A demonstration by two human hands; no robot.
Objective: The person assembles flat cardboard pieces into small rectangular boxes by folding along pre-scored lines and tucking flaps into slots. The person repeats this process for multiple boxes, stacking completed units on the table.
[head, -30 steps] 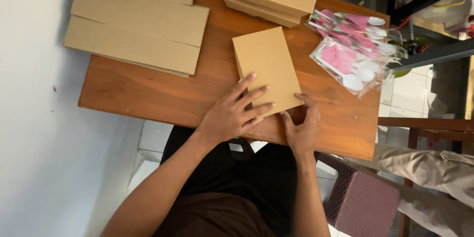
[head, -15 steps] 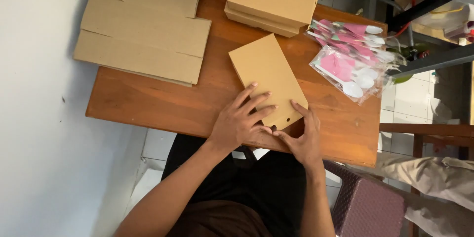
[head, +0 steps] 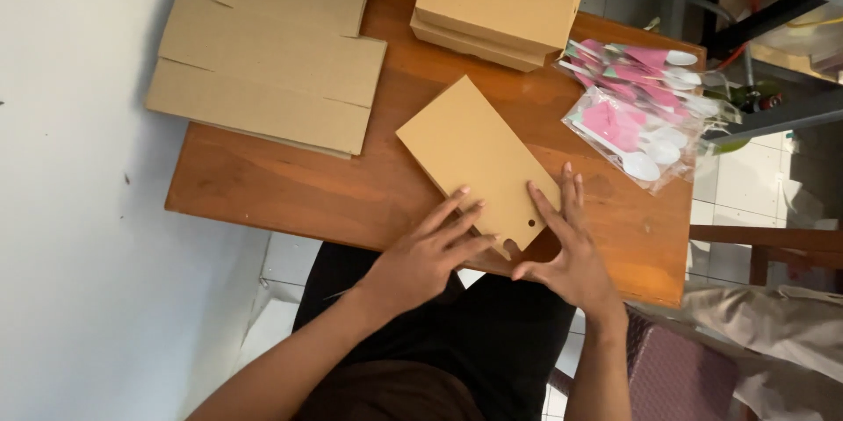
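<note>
A flat brown cardboard box [head: 474, 153] lies at an angle on the wooden table [head: 290, 188], its near end by the table's front edge. My left hand [head: 426, 254] rests with spread fingers against the box's near left corner. My right hand [head: 566, 245] presses its fingers on the near right edge of the box, beside a small hole and notch in the flap. Both hands touch the box; neither lifts it.
A stack of flat unfolded cardboard sheets [head: 272, 61] lies at the table's left. Folded brown boxes [head: 500, 0] are stacked at the back. Clear packets with pink and white plastic spoons [head: 645, 109] lie at the right. A purple seat [head: 694, 377] stands lower right.
The box has turned further counter-clockwise and slid toward the right. My right hand moved from under the box's near end to its right edge; my left hand stays at the near left corner.
</note>
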